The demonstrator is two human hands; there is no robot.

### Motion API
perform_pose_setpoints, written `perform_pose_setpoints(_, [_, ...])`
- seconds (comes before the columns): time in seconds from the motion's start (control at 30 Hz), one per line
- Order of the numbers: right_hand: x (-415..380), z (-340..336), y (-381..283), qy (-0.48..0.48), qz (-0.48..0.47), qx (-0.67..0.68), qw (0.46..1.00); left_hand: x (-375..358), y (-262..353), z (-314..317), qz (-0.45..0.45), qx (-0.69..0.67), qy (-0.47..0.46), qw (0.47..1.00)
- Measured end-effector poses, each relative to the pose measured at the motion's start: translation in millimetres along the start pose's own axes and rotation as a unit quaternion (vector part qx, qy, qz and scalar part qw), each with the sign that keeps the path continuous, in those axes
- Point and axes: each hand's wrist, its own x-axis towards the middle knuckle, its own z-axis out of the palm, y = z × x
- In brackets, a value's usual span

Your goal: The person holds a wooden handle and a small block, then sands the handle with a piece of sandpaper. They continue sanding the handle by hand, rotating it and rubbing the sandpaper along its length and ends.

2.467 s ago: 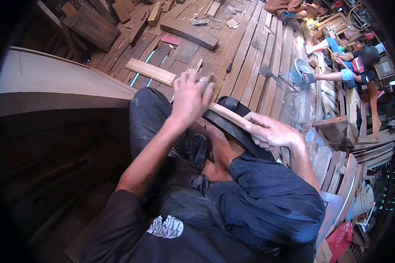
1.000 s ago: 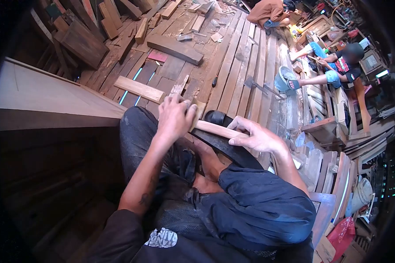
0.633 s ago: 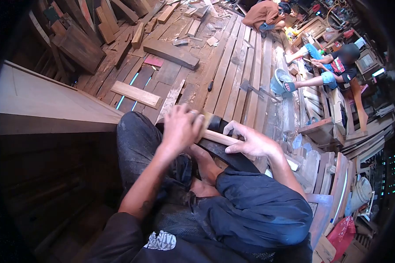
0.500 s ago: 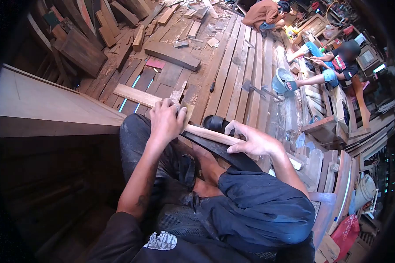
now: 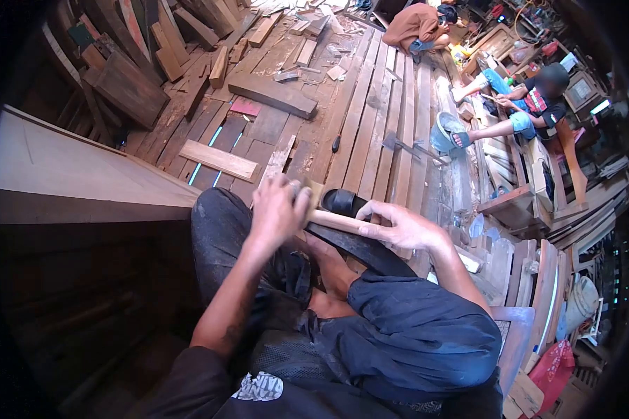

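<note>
My left hand [image 5: 279, 206] is closed, fingers bent over a tan sheet that looks like sandpaper [image 5: 316, 193], pressed against a slim pale wooden stick [image 5: 339, 221]. The hand is slightly blurred and hides the stick's far end. At the stick's near end, my right hand [image 5: 405, 227] grips it between thumb and fingers. The stick lies across in front of my bent legs, above a dark strap-like strip [image 5: 360, 248]. A black sandal [image 5: 340, 202] is just beyond the stick.
A loose pale board [image 5: 220, 160] lies on the plank floor left of my hands. Farther off are a thick dark plank [image 5: 272, 96], a hatchet-like tool [image 5: 391, 141] and a bucket [image 5: 442, 133]. Two people sit or crouch at the far right. A large pale panel [image 5: 84, 157] stands left.
My left hand and the tan sheet have slid right along the stick, closer to my right hand. My right hand keeps its hold, nearly still.
</note>
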Motion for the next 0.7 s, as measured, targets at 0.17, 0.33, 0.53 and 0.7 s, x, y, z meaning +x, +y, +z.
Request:
perform_pose_setpoints(0.17, [4,-3,17,-0.006,-0.033,-0.036,0.999,-1,-6,-10,-0.025,0.019,0.009,0.999])
perform_pose_setpoints(0.33, [6,-2,17,0.003,-0.07,-0.059,0.996,4,-5,-17,-0.024,0.035,-0.003,0.999])
perform_pose_setpoints(0.53, [1,-8,11,-0.004,-0.058,-0.062,0.996,-3,1,-7,0.018,0.024,-0.007,1.0])
perform_pose_setpoints(0.7, [2,-6,10,0.008,-0.089,-0.077,0.993,4,-11,-16,-0.037,0.044,-0.035,0.998])
